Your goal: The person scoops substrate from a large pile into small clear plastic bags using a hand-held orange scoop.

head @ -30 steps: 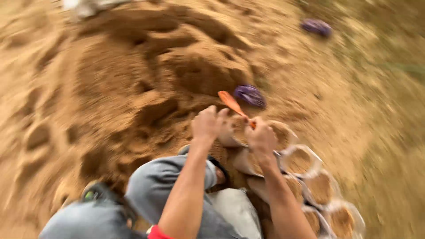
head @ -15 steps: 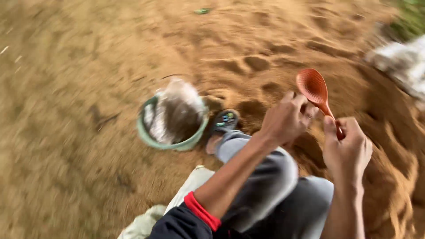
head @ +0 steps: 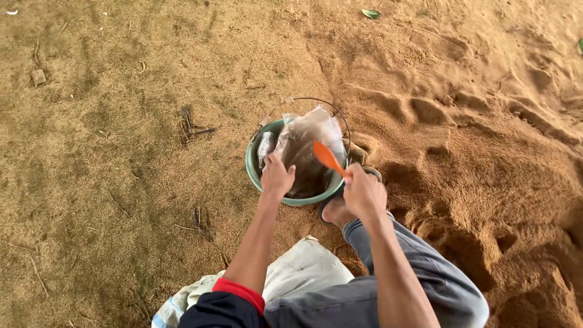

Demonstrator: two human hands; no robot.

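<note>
A person's right hand [head: 363, 193] is clenched around the handle of an orange spoon [head: 328, 158], whose bowl points up and to the left, poised over the mouth of a green bucket [head: 252, 163] set on sandy ground. The spoon's handle disappears into the fist; only the bowl and a short length of the neck show. The left hand [head: 277, 177] rests on the near rim of the bucket, fingers pressed down on the clear plastic bag [head: 306, 143] that lines it, gripping the bag's edge against the rim. The bag stands crumpled and open inside the bucket, with dark material visible within; what that material is cannot be told. A thin wire handle [head: 328, 106] arcs over the far side of the bucket.

Just right of the bucket, the person's foot [head: 335, 212] touches the ground beside its wall, the leg in grey trousers [head: 419, 267] bent towards the camera. Near the bucket's front, under the person's arms, lies a white woven sack [head: 303, 270]. To the bucket's right and beyond it, loose orange-brown sand [head: 486, 152] is heaped and pitted with footprints; to its left the ground [head: 91, 152] is flatter, scattered with small twigs. A green leaf [head: 370, 13] lies well beyond the bucket.
</note>
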